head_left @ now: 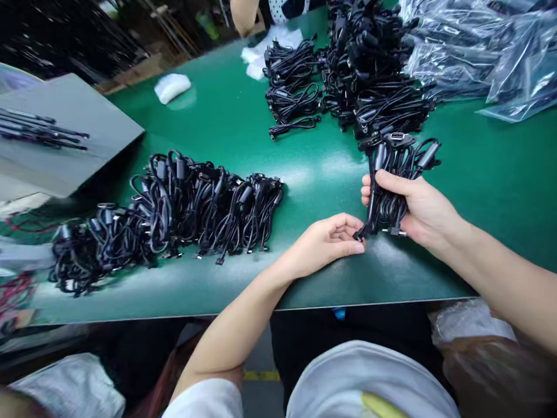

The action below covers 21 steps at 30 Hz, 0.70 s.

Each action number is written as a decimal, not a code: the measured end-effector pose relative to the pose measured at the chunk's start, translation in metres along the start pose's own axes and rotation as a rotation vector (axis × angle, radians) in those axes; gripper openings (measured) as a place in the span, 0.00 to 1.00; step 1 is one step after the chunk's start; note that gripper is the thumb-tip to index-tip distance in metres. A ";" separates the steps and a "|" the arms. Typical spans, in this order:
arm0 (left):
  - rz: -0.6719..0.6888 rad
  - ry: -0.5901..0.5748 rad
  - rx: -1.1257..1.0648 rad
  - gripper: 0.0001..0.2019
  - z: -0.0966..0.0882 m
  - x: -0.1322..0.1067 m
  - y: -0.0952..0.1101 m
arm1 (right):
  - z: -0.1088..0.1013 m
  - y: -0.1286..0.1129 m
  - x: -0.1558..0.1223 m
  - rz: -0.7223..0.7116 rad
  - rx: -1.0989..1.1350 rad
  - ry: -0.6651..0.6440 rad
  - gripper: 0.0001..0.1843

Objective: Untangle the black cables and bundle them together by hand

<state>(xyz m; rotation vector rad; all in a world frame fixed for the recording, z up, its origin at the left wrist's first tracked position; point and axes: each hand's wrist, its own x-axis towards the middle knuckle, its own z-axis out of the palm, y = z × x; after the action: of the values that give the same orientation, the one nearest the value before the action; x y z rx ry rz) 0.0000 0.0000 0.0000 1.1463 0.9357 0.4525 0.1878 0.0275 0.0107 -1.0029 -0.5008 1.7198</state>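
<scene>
A bundle of folded black cables (pixel 390 200) is gripped in my right hand (pixel 424 203), thumb across its front, above the green table's front edge. Metal-faced connectors and thick grey-black barrels stick out at the bundle's top, small plugs at its bottom. My left hand (pixel 328 244) is closed, its thumb and fingertips around a small angled cable plug (pixel 359 235) at the bundle's lower left corner. Farther left, a long row of similar black cable bundles (pixel 209 203) lies on the table.
Behind the held bundle rises a large heap of black cables (pixel 365 64), with smaller bundles (pixel 293 98) beside it. Clear plastic bags (pixel 474 49) cover the green table's (pixel 500 168) far right. A white packet (pixel 172 88) and a grey box (pixel 100 116) sit left. Another person's hand (pixel 243 14) shows at the back.
</scene>
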 end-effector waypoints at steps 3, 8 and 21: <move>-0.002 -0.034 -0.060 0.11 0.000 0.000 0.002 | -0.002 -0.002 -0.002 -0.009 0.002 -0.013 0.03; 0.006 -0.056 -0.105 0.10 0.000 0.001 0.002 | -0.003 -0.001 -0.002 -0.012 -0.002 -0.027 0.03; 0.049 -0.075 -0.095 0.09 -0.002 0.001 -0.002 | -0.002 -0.001 -0.002 0.019 -0.047 0.023 0.05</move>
<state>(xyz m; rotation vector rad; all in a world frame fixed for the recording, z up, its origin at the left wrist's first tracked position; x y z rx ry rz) -0.0015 0.0017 -0.0022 1.0944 0.8148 0.4851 0.1903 0.0257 0.0114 -1.0622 -0.5202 1.7185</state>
